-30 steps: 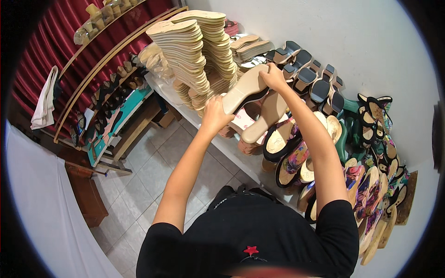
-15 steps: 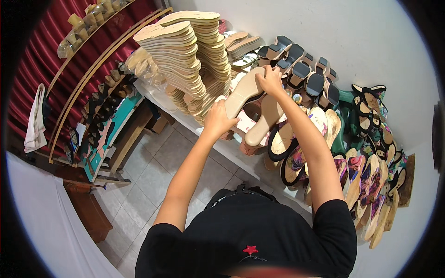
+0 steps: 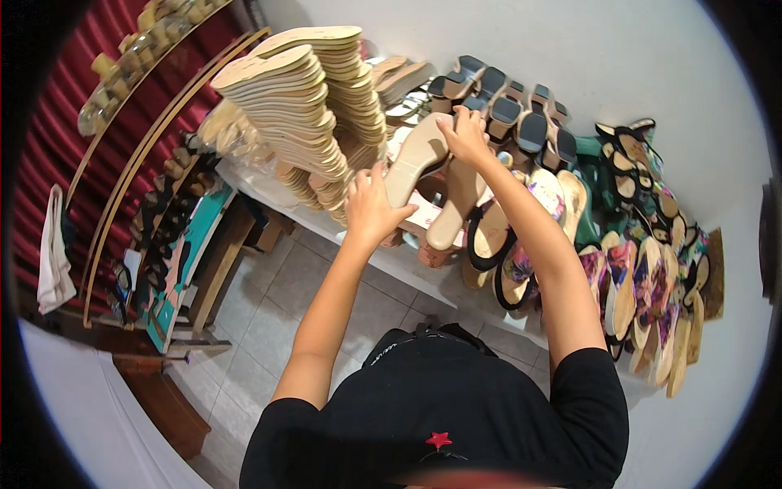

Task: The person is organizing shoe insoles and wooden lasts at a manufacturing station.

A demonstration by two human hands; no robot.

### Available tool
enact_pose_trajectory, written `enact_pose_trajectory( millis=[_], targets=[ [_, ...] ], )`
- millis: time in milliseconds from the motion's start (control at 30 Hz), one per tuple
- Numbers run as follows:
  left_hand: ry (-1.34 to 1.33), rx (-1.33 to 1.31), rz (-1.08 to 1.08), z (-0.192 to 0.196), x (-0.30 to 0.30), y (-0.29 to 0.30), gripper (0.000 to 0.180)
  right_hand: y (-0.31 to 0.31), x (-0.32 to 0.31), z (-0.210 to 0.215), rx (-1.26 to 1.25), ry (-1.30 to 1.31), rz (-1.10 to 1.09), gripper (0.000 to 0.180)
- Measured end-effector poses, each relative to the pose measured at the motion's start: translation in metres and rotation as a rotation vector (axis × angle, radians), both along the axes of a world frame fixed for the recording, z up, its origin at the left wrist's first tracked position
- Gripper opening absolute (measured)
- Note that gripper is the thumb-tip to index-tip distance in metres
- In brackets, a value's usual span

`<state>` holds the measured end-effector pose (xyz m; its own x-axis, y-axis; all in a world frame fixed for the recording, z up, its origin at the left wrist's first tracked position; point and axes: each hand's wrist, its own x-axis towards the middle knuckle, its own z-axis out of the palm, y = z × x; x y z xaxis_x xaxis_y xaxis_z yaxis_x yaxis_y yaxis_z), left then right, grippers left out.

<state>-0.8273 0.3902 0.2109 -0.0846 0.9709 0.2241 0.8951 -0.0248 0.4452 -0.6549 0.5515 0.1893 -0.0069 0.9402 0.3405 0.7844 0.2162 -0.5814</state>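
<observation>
Both my hands hold a beige shoe sole (image 3: pixel 417 156) above the table, its flat underside facing up. My left hand (image 3: pixel 371 205) is closed on the narrow heel end, thumb stretched along the near side. My right hand (image 3: pixel 468 137) grips the broad toe end with thumb and fingers. A dark edge shows beneath the sole; what is under it is mostly hidden. Beside it, below my right wrist, lies a second beige sole (image 3: pixel 446 220), partly covered by my arm. Tall stacks of pale wooden-looking footbeds (image 3: pixel 285 106) rise just beyond my left hand.
Several block-heeled soles with dark pads (image 3: pixel 505 110) stand against the wall. Right of my arm are flowered sandals (image 3: pixel 623 273) and black-strapped sandals (image 3: pixel 639 163). At left, a rack with a turquoise shelf (image 3: pixel 191 253) holds shoes, with a white cloth (image 3: pixel 55 253) hanging nearby.
The view has shifted a little, so table and stacks sit further left in the picture. Both hands keep their hold on the shoe sole, which has barely turned.
</observation>
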Motion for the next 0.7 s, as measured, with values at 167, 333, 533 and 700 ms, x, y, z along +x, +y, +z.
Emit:
enact_pose_trajectory(
  millis=[167,333,533,700],
  targets=[
    [0.002,0.246,-0.095,0.023,0.018,-0.014,0.078,-0.029,0.026,0.025,0.013,-0.034,-0.022,0.06],
    [-0.199,0.406,-0.421,0.047,0.07,-0.021,0.059,-0.073,0.089,0.052,0.001,-0.153,-0.138,0.06],
    [-0.364,0.346,-0.779,0.062,0.154,-0.042,0.056,-0.161,0.183,0.074,-0.003,-0.235,-0.332,0.056],
    [-0.498,0.132,-0.969,0.062,0.226,-0.064,0.057,-0.266,0.292,0.073,0.149,-0.298,-0.477,0.048]
  ],
)
